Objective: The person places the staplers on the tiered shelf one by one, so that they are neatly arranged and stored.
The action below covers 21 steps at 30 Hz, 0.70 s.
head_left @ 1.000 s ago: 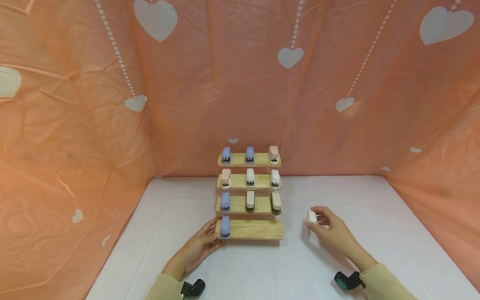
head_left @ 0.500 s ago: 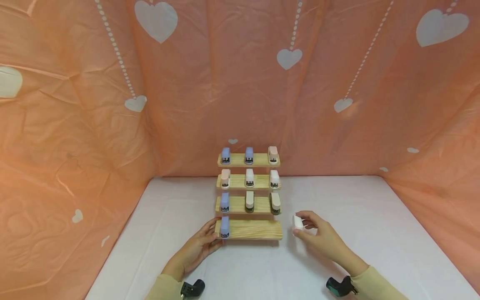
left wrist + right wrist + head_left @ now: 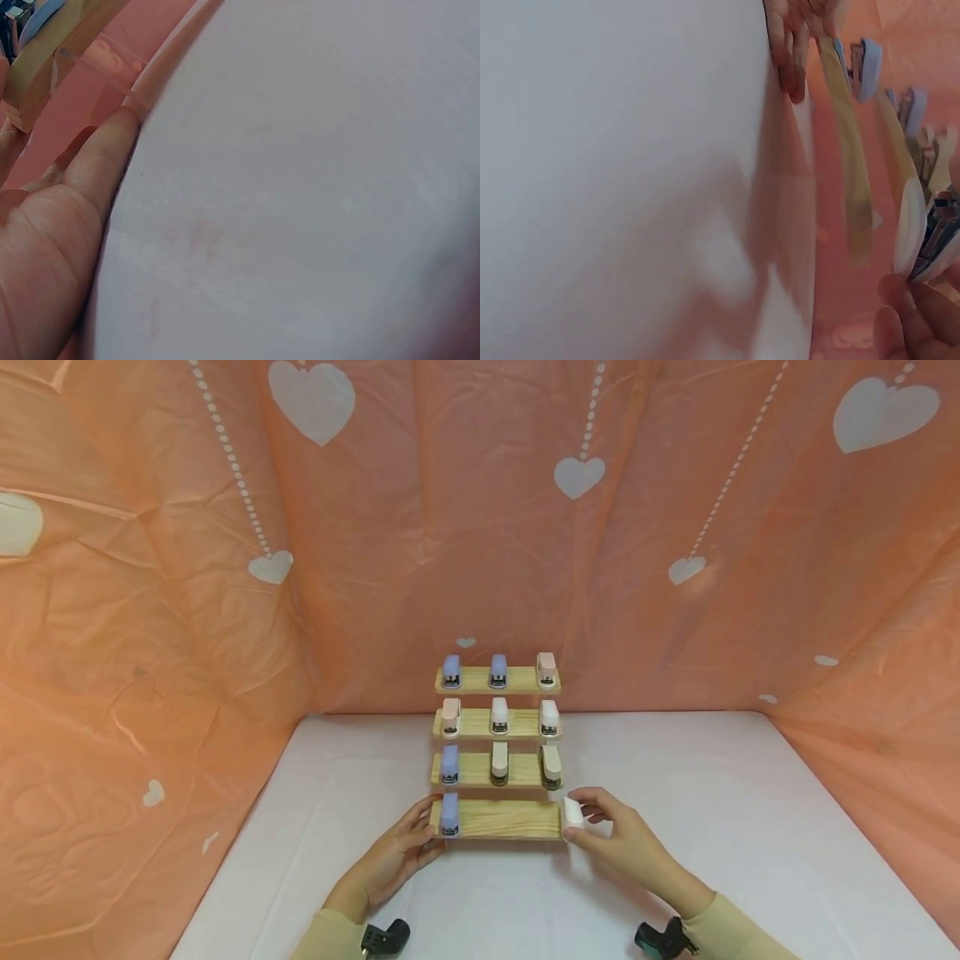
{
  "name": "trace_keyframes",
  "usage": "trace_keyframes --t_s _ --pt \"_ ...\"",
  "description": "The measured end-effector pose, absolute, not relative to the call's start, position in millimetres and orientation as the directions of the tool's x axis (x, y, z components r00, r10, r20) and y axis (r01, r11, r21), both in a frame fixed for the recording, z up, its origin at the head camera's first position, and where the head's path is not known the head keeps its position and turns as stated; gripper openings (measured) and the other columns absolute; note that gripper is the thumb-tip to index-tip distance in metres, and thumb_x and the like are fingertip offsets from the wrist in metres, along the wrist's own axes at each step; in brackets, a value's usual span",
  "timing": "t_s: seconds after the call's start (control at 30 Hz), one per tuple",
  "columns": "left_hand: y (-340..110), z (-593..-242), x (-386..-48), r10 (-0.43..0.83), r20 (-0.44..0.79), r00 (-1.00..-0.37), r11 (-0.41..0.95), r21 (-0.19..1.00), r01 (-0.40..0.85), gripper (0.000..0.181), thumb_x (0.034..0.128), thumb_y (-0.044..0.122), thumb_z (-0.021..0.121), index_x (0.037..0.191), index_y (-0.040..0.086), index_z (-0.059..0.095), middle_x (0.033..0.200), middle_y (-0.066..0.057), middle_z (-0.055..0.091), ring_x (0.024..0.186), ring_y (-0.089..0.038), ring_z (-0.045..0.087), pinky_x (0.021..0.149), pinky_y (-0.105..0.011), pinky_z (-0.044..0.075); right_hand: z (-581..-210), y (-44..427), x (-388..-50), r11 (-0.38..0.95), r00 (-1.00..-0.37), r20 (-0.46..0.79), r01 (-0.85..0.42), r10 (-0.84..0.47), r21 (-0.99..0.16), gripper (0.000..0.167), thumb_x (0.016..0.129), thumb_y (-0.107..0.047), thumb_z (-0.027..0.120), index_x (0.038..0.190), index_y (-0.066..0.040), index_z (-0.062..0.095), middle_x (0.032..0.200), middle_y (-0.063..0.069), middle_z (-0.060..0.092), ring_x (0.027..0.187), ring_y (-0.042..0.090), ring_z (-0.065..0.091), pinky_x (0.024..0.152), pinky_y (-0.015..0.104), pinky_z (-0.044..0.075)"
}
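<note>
Between its thumb and fingers, my right hand (image 3: 630, 845) holds a small white stapler (image 3: 573, 812) at the right end of the lowest wooden shelf (image 3: 512, 820). The right wrist view shows the white stapler (image 3: 910, 229) from the side, its dark metal inside visible; whether it touches the board cannot be told. My left hand (image 3: 390, 864) grips the same shelf's left end, thumb in front and a finger behind. Close to that thumb, a purple stapler (image 3: 450, 814) stands on the board. In the left wrist view the left hand (image 3: 45, 255) is partly cut off.
Three higher wooden tiers rise behind, carrying several staplers in purple, pink, white and beige, such as a beige stapler (image 3: 552, 764) at the right. A white tabletop (image 3: 660, 760) lies around the rack. Orange sheeting (image 3: 495, 543) with white hearts encloses the sides and back.
My right hand has moved left with the white stapler, from out over the table to the lowest shelf's right end. The left hand has stayed at the shelf's left end.
</note>
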<state>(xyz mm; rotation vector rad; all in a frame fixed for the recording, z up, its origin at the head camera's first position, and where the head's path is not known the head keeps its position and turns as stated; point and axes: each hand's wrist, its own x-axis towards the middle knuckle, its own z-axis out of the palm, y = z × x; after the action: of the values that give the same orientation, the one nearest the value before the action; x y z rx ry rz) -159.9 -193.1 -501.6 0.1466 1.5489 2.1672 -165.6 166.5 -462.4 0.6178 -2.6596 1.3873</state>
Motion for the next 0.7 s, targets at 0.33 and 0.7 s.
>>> trace_keyframes --t_s 0.33,0.7 --pt "-194 -502 -160 0.43 -0.181 -0.885 -0.257 0.915 -0.312 0.068 0.1002 0.013 0.048 0.156 0.011 0.009 0.155 -0.026 0.01 0.132 -0.028 0.037 0.113 -0.044 0.029 -467 147 -160 0.466 -0.889 0.274 -0.432 -0.368 -0.772 0.044 0.083 -0.036 0.077 0.12 -0.02 0.06 0.105 -0.009 0.064 0.094 0.011 0.059 0.083 0.038 0.053" --pt "-194 -503 -160 0.435 -0.183 -0.882 -0.258 0.913 -0.317 0.068 0.1006 0.014 0.049 0.156 0.012 0.009 0.156 -0.026 0.01 0.132 -0.028 0.037 0.113 -0.043 0.03 -470 119 -161 0.41 -0.87 0.257 -0.435 -0.42 -0.802 0.049 0.082 -0.037 0.076 0.123 -0.018 0.056 0.103 -0.007 0.063 0.095 0.011 0.06 0.083 0.033 0.054"
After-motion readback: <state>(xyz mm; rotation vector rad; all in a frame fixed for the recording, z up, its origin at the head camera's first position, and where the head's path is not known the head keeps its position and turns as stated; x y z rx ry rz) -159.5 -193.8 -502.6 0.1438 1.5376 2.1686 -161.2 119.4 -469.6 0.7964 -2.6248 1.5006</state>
